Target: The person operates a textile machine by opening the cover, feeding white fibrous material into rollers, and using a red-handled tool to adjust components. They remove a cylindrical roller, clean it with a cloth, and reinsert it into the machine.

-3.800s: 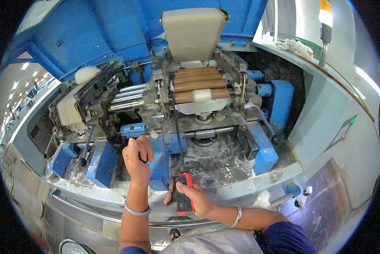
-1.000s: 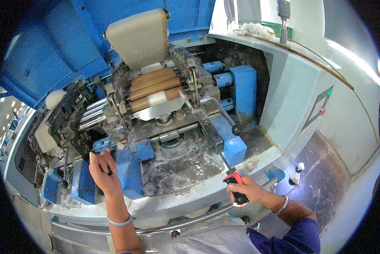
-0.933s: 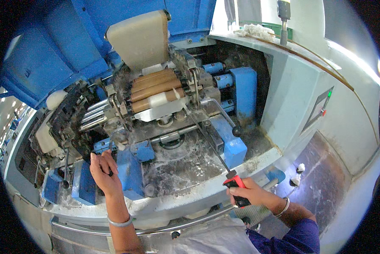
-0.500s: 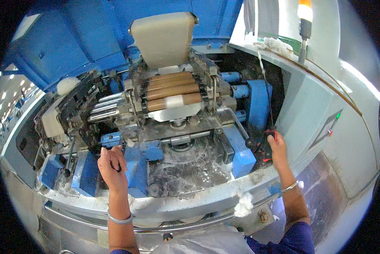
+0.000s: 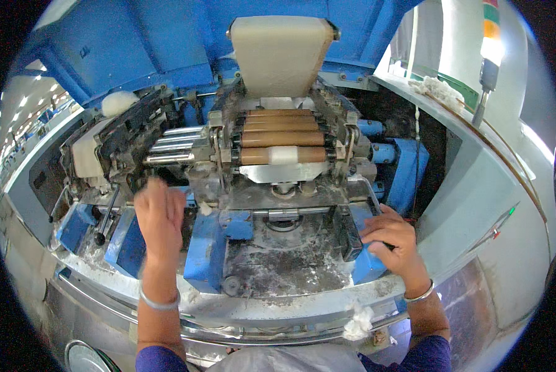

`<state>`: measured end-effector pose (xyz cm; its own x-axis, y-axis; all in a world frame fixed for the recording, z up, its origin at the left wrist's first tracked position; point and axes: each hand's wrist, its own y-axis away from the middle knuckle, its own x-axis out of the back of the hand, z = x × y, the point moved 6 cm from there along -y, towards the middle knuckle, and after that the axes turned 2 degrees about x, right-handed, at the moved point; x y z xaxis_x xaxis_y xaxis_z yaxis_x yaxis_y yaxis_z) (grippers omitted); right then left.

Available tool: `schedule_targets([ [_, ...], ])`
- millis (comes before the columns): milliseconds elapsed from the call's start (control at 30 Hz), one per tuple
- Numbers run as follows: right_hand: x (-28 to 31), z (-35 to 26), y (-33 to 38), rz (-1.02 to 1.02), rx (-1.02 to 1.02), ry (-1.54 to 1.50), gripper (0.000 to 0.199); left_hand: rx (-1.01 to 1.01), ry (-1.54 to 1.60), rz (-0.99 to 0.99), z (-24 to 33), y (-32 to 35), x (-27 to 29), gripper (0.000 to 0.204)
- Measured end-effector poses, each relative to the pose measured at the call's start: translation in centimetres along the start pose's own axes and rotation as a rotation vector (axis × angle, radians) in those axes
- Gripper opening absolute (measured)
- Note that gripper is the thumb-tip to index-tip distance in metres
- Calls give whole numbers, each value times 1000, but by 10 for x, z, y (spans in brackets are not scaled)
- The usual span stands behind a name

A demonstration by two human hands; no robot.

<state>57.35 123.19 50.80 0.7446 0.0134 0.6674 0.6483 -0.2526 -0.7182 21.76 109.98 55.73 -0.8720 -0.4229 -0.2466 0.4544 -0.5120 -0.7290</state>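
My left hand (image 5: pixel 160 217), smeared by motion, is raised in front of the left part of the machine, above a blue block and beside a black-knobbed lever (image 5: pixel 107 217). Whether it holds anything is hidden. My right hand (image 5: pixel 390 239) hovers over or rests on the right blue block (image 5: pixel 367 266), its fingers loosely bent and thumb apart. Its fingertips point left, close to the lower end of a bent metal bar (image 5: pixel 369 189); contact with the bar cannot be made out. Between the hands, brown rollers (image 5: pixel 283 137) carry a white band of material, below a cream belt (image 5: pixel 281 56).
A raised blue cover (image 5: pixel 166 37) stands behind the machine. White fluff (image 5: pixel 358 323) hangs at the front rail (image 5: pixel 259 341); more fluff (image 5: pixel 439 92) lies on the right ledge. A signal lamp (image 5: pixel 490 56) rises there. Steel rollers (image 5: pixel 175 146) sit left of centre.
My right hand has let go of the black-and-red handheld piece and moved left to the blue block. My left hand has risen slightly. The view has shifted too.
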Motion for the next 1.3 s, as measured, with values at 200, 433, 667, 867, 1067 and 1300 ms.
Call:
schedule_targets([
  [200,-1,11,-6,147,9,80,17,204,-664,3,-60,-186,-10,52],
  [433,3,21,-3,327,80,264,20,-118,-1168,94,-66,-205,3,52],
  [667,72,23,-182,460,-291,698,24,64,-1071,54,-70,-208,5,51],
  [867,-134,-36,-202,-246,216,242,26,-148,-1209,-58,-73,-216,2,40],
  [1067,-183,-40,-165,-582,-274,-903,34,93,-801,-229,-55,-206,-6,26],
  [1300,-37,-83,-72,-143,231,64,23,567,-319,-1147,24,-46,-24,62],
])
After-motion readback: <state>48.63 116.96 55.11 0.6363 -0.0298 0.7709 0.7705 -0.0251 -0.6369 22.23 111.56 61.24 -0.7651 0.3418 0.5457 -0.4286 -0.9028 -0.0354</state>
